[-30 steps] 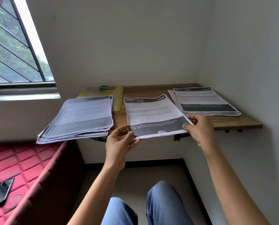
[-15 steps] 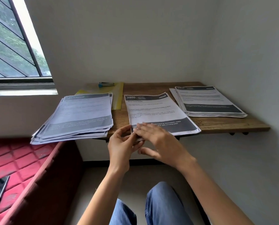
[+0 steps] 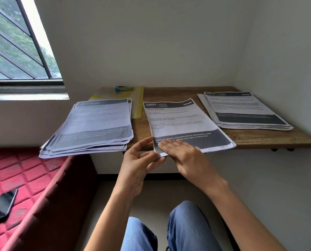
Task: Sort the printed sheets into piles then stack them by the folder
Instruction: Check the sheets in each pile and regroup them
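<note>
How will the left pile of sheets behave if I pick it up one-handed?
Probably floppy: the left pile is loose thin paper overhanging the wooden shelf. Its fanned edges suggest sheets would likely slide apart unless squared first.

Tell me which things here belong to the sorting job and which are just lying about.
Job: left pile, middle pile, right pile, yellow folder, wooden shelf.
Lying about: blue stapler on the folder, black phone on the red mattress.
</note>
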